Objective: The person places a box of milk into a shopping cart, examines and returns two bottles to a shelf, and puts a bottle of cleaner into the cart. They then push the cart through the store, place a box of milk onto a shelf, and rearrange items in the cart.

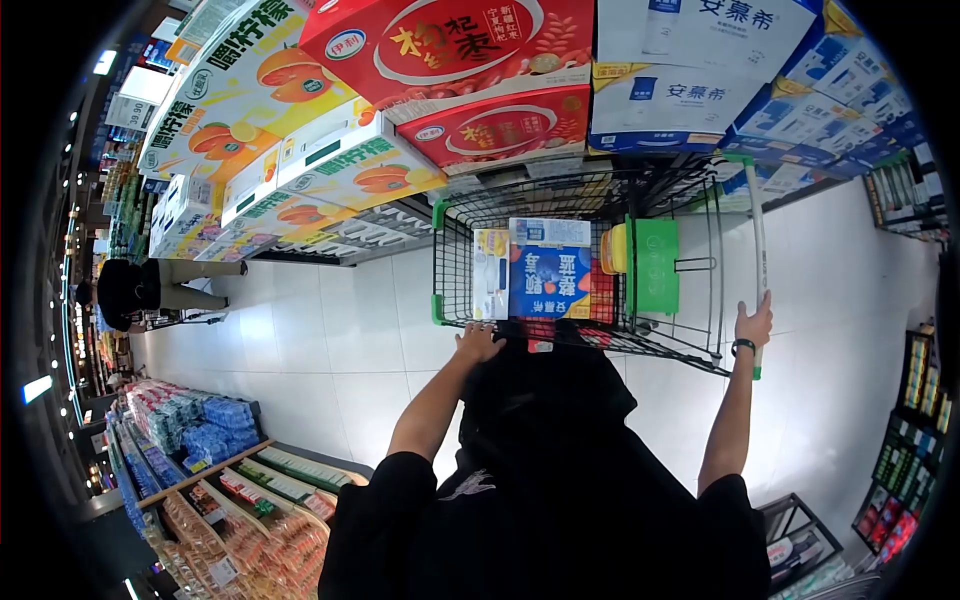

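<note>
A black wire shopping cart (455, 265) with green corners stands sideways in front of me. My right hand (755, 324), with a dark band at the wrist, is wrapped round the cart's handle (756, 215). At the other end, my left hand (480, 343) grips the near top rim of the basket, fingers bent over it. Inside the basket lie a blue carton (550, 283) with blueberry pictures, a white-and-yellow carton (491, 275) and a yellow item (614, 248). A green child-seat panel (657, 266) stands on the handle side.
Beyond the cart are stacked red drink cartons (490, 120), yellow-and-white lemon cartons (335, 180) and blue-and-white cartons (670, 100). Packaged goods fill a display (250, 500) at lower left. Another person (135, 295) stands in the aisle at left. Shelves (905, 430) line the right.
</note>
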The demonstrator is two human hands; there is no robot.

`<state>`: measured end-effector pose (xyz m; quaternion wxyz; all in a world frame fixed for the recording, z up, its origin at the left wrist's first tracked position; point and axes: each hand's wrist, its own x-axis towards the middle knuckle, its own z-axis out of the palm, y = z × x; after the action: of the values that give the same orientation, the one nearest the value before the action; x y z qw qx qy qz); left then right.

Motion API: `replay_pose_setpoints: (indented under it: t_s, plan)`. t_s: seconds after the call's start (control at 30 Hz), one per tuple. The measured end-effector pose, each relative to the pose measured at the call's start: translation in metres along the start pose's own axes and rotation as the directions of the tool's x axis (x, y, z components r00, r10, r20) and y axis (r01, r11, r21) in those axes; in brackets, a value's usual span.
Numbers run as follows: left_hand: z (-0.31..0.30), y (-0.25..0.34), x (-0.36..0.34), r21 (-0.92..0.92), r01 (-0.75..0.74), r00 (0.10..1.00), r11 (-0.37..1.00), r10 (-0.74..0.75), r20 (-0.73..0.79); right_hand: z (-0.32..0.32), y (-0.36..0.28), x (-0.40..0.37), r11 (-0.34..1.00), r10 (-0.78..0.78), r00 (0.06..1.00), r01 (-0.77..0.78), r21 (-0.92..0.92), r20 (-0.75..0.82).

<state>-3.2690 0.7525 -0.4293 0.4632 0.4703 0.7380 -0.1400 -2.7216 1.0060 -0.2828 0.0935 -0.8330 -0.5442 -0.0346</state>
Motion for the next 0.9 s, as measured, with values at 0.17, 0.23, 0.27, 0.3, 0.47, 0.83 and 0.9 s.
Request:
replay_pose_setpoints:
  t_s: [0.17, 0.23, 0.27, 0.3, 0.47, 0.83, 0.9]
  plan:
    - [0.005, -0.002, 0.022, 0.026, 0.077, 0.997, 0.997, -0.078, 0.029, -0.003, 0.003, -0.015, 1.000, -0.003, 1.000, 0.002, 0.020, 0.013]
    - [0.006, -0.007, 0.032, -0.046, 0.141, 0.990, 0.989, -0.141, 0.006, -0.002, 0.006, -0.019, 0.994, -0.063, 0.998, 0.063, 0.087, 0.000]
    - [0.004, -0.009, 0.038, -0.133, 0.203, 0.978, 0.970, -0.207, -0.020, -0.002, 0.008, -0.023, 0.995, -0.045, 0.999, 0.044, 0.084, 0.002]
    - [-0.005, -0.001, 0.024, -0.114, 0.202, 0.968, 0.973, -0.216, -0.131, -0.004, 0.005, -0.027, 0.990, -0.073, 0.997, 0.077, 0.120, -0.034]
    - [0.008, 0.001, 0.058, -0.346, 0.099, 0.894, 0.933, -0.236, -0.381, -0.008, -0.023, -0.046, 0.998, 0.030, 0.997, -0.025, 0.061, -0.078]
    - [0.064, 0.013, 0.118, -0.592, 0.448, 0.468, 0.670, -0.740, -0.482, 0.013, -0.020, -0.062, 0.986, -0.164, 0.948, 0.149, -0.076, -0.272]
    - [0.050, -0.001, 0.103, -0.600, 0.422, 0.543, 0.680, -0.719, -0.434, 0.014, -0.019, -0.062, 0.983, -0.178, 0.949, 0.162, -0.082, -0.260]
